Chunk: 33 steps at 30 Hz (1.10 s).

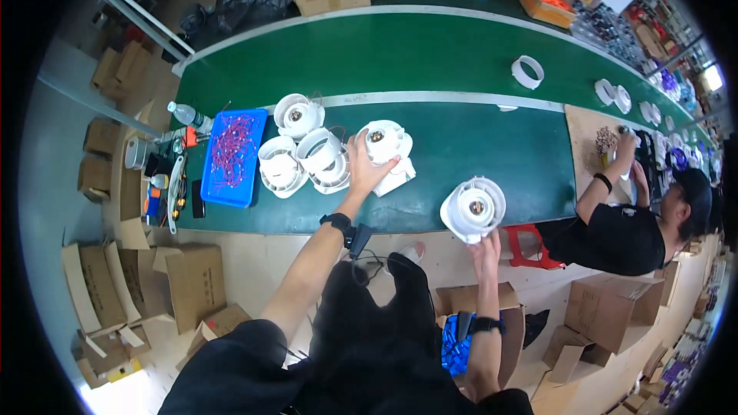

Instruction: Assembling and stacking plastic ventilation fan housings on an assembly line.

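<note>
My left hand [364, 167] is closed round the near-left side of a white round plastic housing [390, 141] with a brass-coloured centre. A white block-shaped part [395, 178] shows just below it. With the fingers of my right hand [485, 252] I grip the near edge of a second white round housing [474, 207], also with a metallic centre, at the table's front edge. Most of those fingers are hidden under it. Left of my left hand several similar housings stand close together, among them a far one [298, 114] and a near-left one [280, 164].
A blue tray [252, 198] of thin red wires lies on the green table [523, 138] at left, beside a plastic bottle [184, 114]. A white ring [527, 72] rests on the far belt. At right a co-worker [638, 234] sits at the bench. Cardboard boxes [196, 284] stand on the floor.
</note>
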{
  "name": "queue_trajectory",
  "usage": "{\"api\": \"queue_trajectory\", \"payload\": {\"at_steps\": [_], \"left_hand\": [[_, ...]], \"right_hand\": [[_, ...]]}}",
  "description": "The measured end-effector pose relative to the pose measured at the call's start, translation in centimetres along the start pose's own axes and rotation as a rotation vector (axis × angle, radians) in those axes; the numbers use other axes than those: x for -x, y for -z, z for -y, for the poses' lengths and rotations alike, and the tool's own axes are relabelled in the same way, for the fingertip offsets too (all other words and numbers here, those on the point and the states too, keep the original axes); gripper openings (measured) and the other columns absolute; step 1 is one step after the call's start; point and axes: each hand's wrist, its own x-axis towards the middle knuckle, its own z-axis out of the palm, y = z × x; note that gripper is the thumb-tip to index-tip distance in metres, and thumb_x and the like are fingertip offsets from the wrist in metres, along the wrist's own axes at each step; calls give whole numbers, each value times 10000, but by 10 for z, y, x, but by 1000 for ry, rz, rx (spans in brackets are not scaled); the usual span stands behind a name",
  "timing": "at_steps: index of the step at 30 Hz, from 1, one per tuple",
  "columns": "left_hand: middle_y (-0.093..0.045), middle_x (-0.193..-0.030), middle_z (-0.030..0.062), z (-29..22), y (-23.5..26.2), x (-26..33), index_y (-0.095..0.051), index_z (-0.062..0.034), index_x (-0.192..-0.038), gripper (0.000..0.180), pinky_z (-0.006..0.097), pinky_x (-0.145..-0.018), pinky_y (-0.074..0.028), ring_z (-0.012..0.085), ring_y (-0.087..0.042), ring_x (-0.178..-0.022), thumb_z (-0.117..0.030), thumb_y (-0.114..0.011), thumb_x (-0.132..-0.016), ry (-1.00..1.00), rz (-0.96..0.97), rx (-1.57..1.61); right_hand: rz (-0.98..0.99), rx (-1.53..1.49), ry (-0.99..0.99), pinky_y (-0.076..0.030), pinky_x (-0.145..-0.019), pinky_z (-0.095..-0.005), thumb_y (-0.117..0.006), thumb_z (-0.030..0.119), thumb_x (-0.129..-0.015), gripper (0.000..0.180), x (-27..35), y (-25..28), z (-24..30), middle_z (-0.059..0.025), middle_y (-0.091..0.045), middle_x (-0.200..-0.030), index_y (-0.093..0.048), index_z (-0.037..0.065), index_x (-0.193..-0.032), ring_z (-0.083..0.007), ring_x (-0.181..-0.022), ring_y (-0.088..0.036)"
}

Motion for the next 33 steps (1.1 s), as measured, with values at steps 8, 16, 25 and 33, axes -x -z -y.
{"api": "queue_trajectory", "payload": {"at_steps": [8,16,25,33], "left_hand": [[-272,-1376,317,23,-12,-70,-290,-86,-1414,1073,525,-1025,-357,503,-374,-1222,-458,-851,-578,169,47,-126],[-219,-1453,250,49,2,-123,-192,-164,-1459,1112,503,-1045,-366,483,-319,-1293,-261,-865,-579,216,459,-564],[-654,-1039,248,-71,-51,-89,-543,25,-1167,581,426,-863,-499,395,-641,-952,-448,-611,-839,218,812,54],[-644,-860,288,-111,-98,-53,-554,-10,-1128,343,525,-743,-505,444,-637,-826,-71,-576,-791,74,668,-330]], "right_hand": [[-46,56,-204,-571,-758,-400,-502,80,-926,475,-100,-27,-17,-125,-588,-1172,-332,109,-1369,-271,-1012,-639],[-108,488,-262,-607,-690,-390,-502,90,-904,406,-140,-38,-12,-183,-629,-1049,-394,-9,-1282,-289,-834,-690],[255,1692,40,-526,-797,-475,-590,179,-780,306,-201,-18,40,-239,-672,-864,-616,-11,-1018,-454,-844,-637],[541,1721,145,-518,-811,-469,-525,244,-844,295,-217,-65,108,-210,-664,-914,-620,60,-1053,-382,-893,-652]]}}
